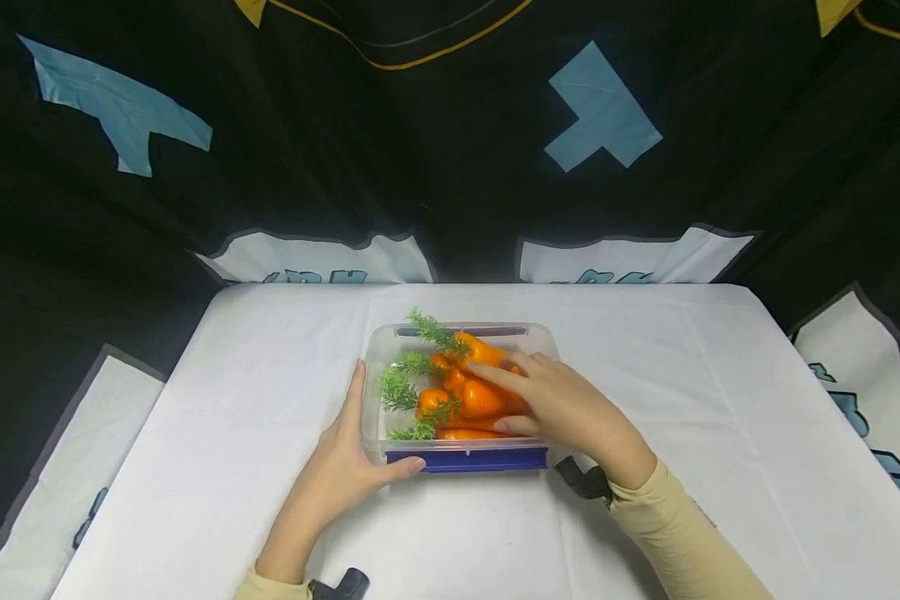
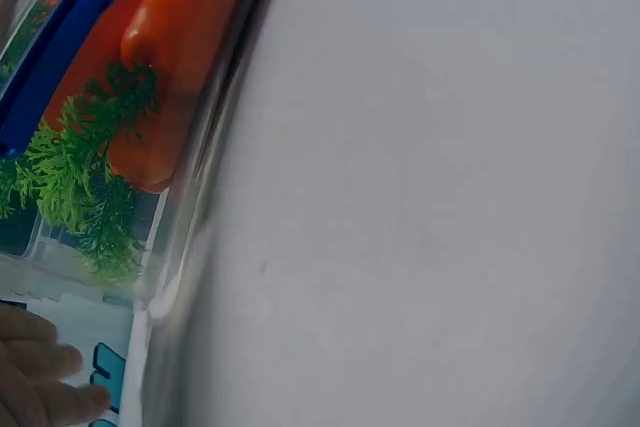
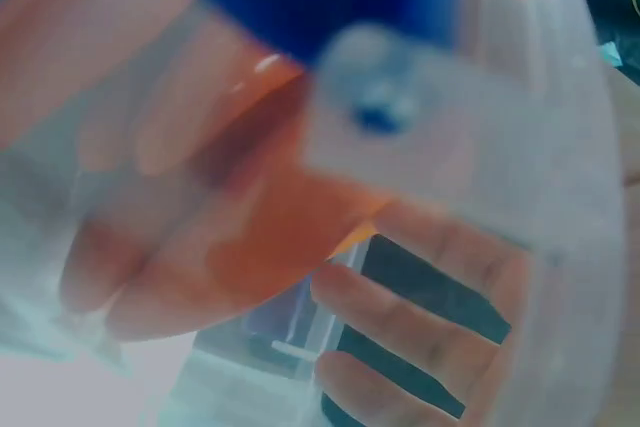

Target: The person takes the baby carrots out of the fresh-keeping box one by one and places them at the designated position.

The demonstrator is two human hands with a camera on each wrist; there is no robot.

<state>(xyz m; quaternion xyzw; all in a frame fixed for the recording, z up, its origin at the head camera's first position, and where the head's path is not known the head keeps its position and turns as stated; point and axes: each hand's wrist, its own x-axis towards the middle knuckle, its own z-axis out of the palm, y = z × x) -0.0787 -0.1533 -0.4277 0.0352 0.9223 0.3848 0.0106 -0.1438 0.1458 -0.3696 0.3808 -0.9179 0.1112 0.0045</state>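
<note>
1. Backdrop: a black cloth (image 1: 435, 192) fills the top of the head view. Pale blue patches lie at its upper left (image 1: 123, 104) and upper right of centre (image 1: 607, 108).
2. Surface: a white-covered surface (image 1: 720, 400) extends across the middle and bottom of the frame.
3. Container: a clear rectangular container (image 1: 542, 340) sits on the surface at the centre of the frame, with its top uncovered. In the left wrist view, it occupies the upper left.
4. Right hand: the right hand (image 1: 551, 400) enters from the lower right and reaches over the container's right side. Its fingers are extended and spread, touching the orange vegetables without being curled round them.
5. Left hand: the left hand (image 1: 348, 458) stands at the container's lower-left corner. Its fingers are straight along the left wall; the thumb rests at the front edge. The fingers are not clenched.
6. Contents: the orange vegetables (image 1: 483, 400) lie in a group inside the container, right of its middle. Their exact number cannot be told.
7. Latches: a blue front latch (image 1: 480, 460) runs along the container's lower edge; a rear latch (image 1: 502, 331) lies along the upper edge.
8. Foliage: green fronds (image 1: 399, 390) point toward the left of the frame; one crosses the container's upper rim.
</note>
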